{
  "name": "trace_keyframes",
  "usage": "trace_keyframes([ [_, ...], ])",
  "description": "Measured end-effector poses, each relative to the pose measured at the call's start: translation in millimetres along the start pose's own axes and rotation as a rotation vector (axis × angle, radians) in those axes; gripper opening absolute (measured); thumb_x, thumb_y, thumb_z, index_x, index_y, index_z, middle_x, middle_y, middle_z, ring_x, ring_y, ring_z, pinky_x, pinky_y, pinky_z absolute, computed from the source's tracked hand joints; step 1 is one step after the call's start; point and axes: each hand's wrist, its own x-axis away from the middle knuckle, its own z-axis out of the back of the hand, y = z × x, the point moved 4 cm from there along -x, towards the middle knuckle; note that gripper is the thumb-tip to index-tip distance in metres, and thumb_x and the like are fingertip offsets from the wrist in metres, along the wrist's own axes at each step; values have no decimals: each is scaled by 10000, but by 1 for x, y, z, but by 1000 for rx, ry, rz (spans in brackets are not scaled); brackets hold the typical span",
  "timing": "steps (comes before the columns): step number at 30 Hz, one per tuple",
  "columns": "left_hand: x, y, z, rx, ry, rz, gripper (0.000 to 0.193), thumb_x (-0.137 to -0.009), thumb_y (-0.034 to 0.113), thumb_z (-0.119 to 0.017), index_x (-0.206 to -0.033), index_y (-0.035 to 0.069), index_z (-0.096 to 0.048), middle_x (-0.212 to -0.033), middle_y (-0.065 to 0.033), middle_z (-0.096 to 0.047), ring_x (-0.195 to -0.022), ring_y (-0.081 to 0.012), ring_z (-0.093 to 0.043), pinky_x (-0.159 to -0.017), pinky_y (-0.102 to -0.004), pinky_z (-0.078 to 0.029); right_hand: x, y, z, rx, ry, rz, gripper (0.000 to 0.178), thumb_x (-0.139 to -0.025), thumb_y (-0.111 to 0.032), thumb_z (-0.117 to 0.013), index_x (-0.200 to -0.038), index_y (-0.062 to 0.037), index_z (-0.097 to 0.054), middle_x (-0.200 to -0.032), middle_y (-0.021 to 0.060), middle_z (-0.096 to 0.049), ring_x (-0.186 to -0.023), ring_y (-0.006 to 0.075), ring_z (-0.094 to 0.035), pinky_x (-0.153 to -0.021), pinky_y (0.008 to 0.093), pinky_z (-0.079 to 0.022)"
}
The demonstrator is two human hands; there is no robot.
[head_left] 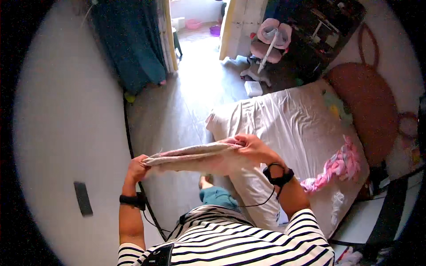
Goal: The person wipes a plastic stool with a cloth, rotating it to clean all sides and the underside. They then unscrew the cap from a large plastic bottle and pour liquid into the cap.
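Observation:
Stretched between both hands, in front of my body, is a cream and pink cloth (195, 155) folded along its length, its lower part hanging soft and slightly blurred. My left hand (138, 167) grips its left end in closed fingers. The right end is bunched in my right hand (254, 148), also closed. The cloth hangs over the grey floor, and its right end is in front of the near-left side of a bed with a cream sheet (288, 115). Dark bands are on both wrists.
A pink and white braided bolster (337, 168) lies on the bed's right side. Beyond the bed are a white box (253, 88) and a pink padded item on a white pole (275, 37). A teal curtain (128, 44) hangs by the bright doorway. A white wall (66, 124) stands left.

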Motion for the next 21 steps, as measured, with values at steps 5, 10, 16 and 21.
trace_keyframes([
  [5, -132, -9, 56, 58, 130, 106, 175, -772, 28, -689, -941, 35, -643, -830, -13, -650, -749, -98, -572, -672, -285, -500, -148, 9, 37, 85, -14, -6, 376, -808, -196, -618, -1112, 19, -571, -959, 122, -646, -893, 175, -593, -813, 310, -468],
  [10, -223, -20, 78, 332, 129, 482, 253, -840, 169, -677, -1064, 60, -635, -880, -47, -660, -757, -142, -578, -648, -305, -491, -294, -8, 56, 139, -94, 85, 255, -828, -167, -610, -1000, 17, -572, -811, 5, -549, -765, 84, -477, -684, 258, -428],
  [16, -376, -57, 80, 888, 0, 238, 370, -920, 289, -547, -1212, 61, -546, -1091, -61, -600, -865, -161, -581, -704, -297, -475, -434, -26, 102, 82, -143, 41, 230, -830, -154, -600, -997, 0, -564, -819, -14, -536, -760, 79, -469, -680, 257, -425],
  [21, -538, 1, 100, 835, -178, 79, 682, -854, 512, -589, -1341, 63, -426, -1189, -49, -558, -996, -179, -567, -771, -316, -488, -519, -28, 166, 18, -99, -130, 362, -825, -125, -593, -1167, -11, -569, -1014, 39, -621, -920, 108, -534, -836, 274, -442],
])
